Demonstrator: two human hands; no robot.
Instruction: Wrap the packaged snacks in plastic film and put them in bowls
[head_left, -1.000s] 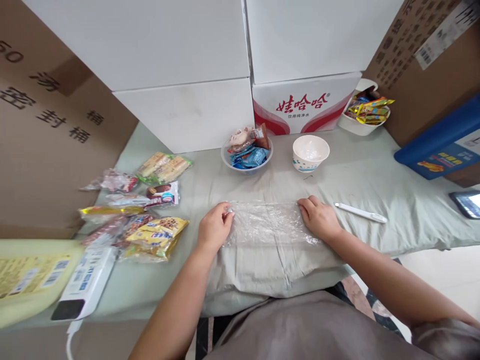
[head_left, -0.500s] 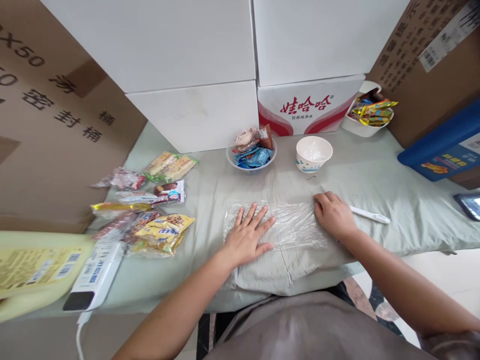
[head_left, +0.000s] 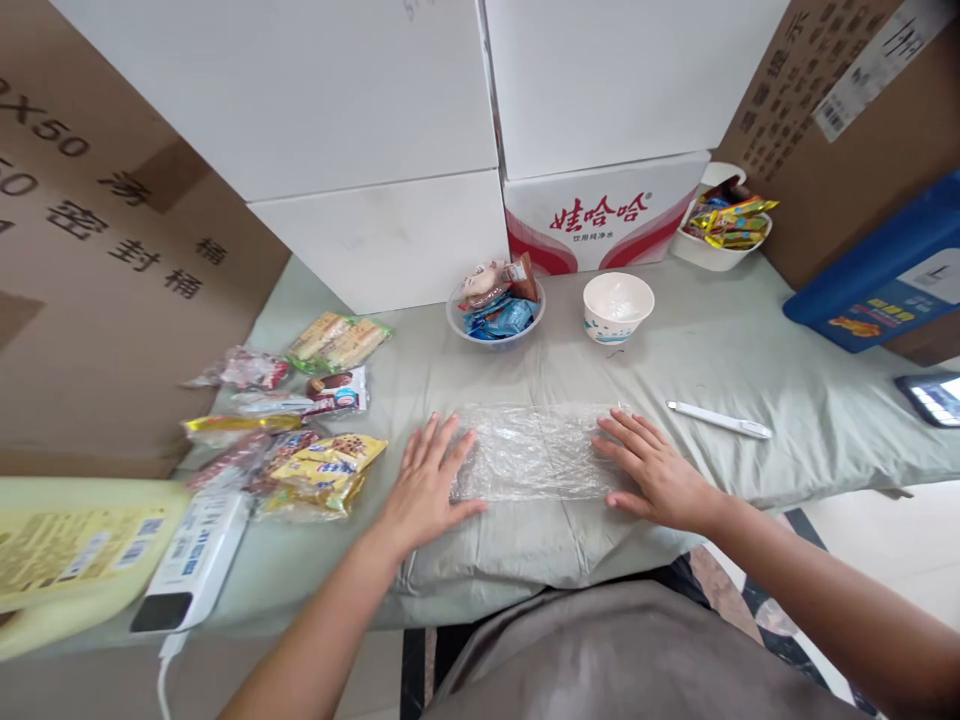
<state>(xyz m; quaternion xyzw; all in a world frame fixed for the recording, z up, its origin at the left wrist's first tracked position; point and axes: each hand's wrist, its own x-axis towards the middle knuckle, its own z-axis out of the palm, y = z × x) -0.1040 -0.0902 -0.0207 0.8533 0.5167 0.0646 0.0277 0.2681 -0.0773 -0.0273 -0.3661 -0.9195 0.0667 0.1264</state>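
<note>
Film [head_left: 536, 455] lies flat on table [head_left: 559, 370], nr side of bowl [head_left: 491, 344]; flattening judged mostly done, some creases rem. L hand [head_left: 421, 495] & R hand [head_left: 660, 480] open, palms down, fingers at film's opp. ends, gripping nothing. Cup [head_left: 615, 328], R of bowl, & snacks [head_left: 330, 468], L of bowl, not in use.

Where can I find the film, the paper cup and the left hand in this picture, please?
Film [head_left: 536, 452]: head view, middle of its sheet.
Paper cup [head_left: 616, 331]: head view, front outer wall.
Left hand [head_left: 421, 498]: head view, back of the hand.
</note>
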